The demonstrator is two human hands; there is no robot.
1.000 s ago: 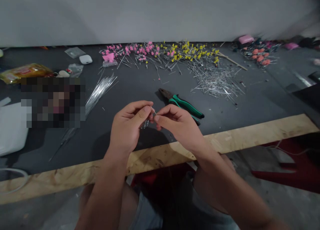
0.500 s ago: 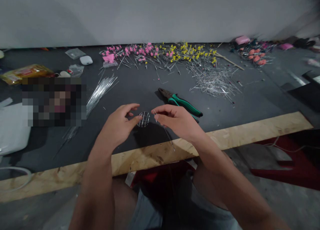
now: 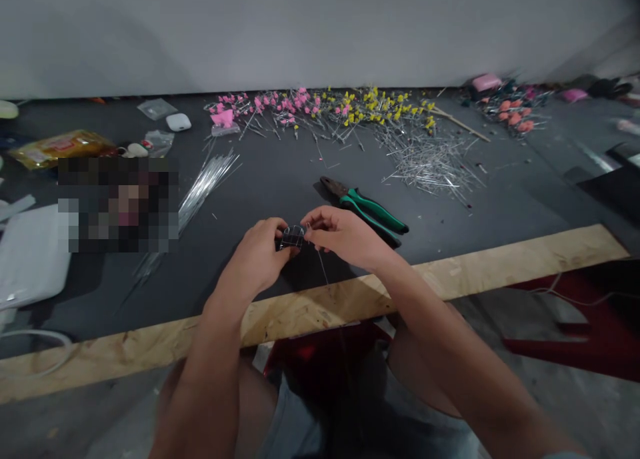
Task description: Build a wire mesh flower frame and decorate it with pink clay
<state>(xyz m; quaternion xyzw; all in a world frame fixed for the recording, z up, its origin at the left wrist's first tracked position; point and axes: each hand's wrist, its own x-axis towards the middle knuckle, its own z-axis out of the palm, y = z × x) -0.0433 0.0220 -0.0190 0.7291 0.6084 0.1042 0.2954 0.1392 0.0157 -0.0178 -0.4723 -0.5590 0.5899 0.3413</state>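
Near the front of the dark tabletop, my left hand (image 3: 260,254) grips a small rounded wire grid (image 3: 293,236) between thumb and fingers. Just to its right, my right hand (image 3: 336,232) pinches a thin metal wire (image 3: 323,264), which hangs down toward the wooden edge. The fingertips of my right hand are close beside the grid; whether the wire touches it I cannot tell. Behind my right hand lie green-handled pliers (image 3: 367,212), their dark jaws pointing away to the left.
A bundle of straight wires (image 3: 207,186) lies to the left, a loose wire pile (image 3: 433,162) to the right. Wire stems with pink tips (image 3: 280,104) and yellow tips (image 3: 383,104) line the wall. A pale wooden strip (image 3: 475,256) borders the table's front.
My left hand has moved right and closed on the wire grid, whose tilt has changed. My right hand has shifted slightly left, bringing the wire nearer the grid.
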